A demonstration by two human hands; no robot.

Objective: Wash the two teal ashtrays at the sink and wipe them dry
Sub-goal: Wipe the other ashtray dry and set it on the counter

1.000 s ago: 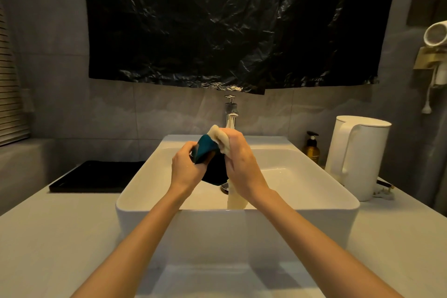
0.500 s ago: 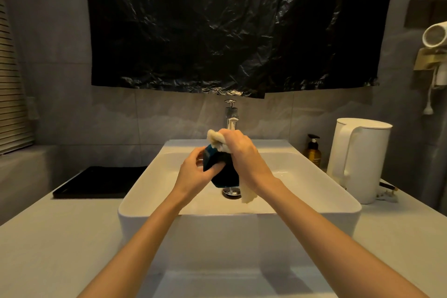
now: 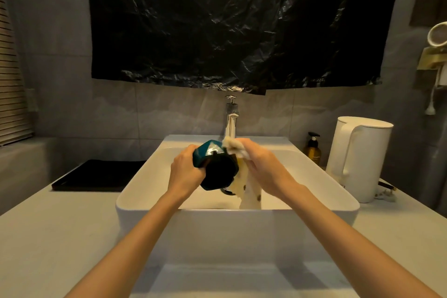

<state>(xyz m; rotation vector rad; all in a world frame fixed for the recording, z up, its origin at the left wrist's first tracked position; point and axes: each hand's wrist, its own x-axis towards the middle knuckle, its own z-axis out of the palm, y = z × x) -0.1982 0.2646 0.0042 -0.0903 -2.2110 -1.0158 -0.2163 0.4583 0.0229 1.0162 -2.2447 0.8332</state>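
Note:
Over the white basin my left hand grips a teal ashtray by its left side, tilted on edge with its dark face turned toward me. My right hand holds a cream cloth bunched against the ashtray's upper right edge; the cloth's spotted tail hangs down into the basin. Only one ashtray is in view. The chrome tap stands just behind the hands, and I see no water running.
A black tray lies on the counter left of the basin. To the right stand a white electric kettle and an amber pump bottle. Black plastic sheeting covers the wall above the tap.
The ashtray has turned in my left hand, showing more of its teal side and dark face. My right hand with the cloth has shifted from the top to the upper right edge.

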